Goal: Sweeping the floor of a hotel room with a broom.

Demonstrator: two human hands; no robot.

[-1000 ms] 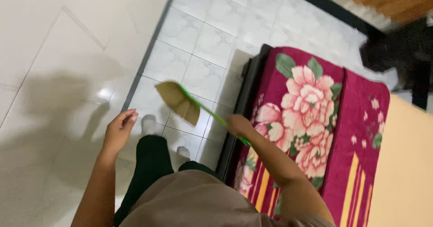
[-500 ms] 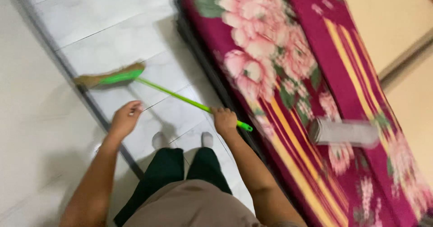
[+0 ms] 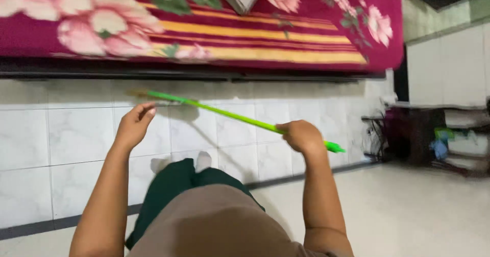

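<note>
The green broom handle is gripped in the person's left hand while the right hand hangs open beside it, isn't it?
Not quite: the hands are swapped. In the head view the right hand grips the green broom handle, while the left hand hangs open beside it, fingers spread and holding nothing.

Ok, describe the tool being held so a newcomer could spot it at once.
Find the bed with the magenta floral blanket along the top. On the white tiled floor beside it, the right hand grips a long thin stick: the broom. Its bright green handle is the only thing of that colour crossing the pale tiles, and the left hand hovers open near its far end.
</note>
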